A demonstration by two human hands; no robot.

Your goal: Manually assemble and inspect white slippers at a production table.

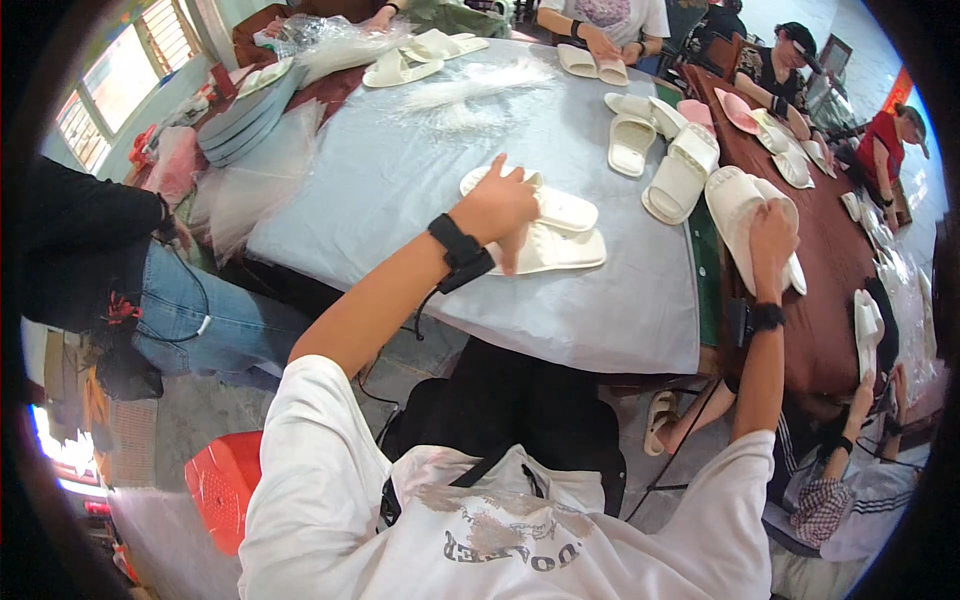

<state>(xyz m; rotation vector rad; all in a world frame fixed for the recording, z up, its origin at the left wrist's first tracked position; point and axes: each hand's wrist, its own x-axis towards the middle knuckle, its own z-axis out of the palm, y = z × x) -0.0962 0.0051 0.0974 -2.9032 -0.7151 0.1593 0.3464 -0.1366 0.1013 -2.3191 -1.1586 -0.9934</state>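
Fingers (pixel 496 172) of the left hand (pixel 495 208) spread across cream-white, open-toed moulded slippers (pixel 567 250) lying side by side. The right hand (pixel 773 240) grips a tilted matching pair (pixel 735 205).

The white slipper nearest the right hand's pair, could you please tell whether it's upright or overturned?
Upright: the white slipper shows its strap and insole facing up.

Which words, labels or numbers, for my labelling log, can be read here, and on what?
White T-shirt, camera wearer's: dark upside-down lettering, not copied here; smaller script too blurred to read.
White slippers at the right hand: any marking too small to read.
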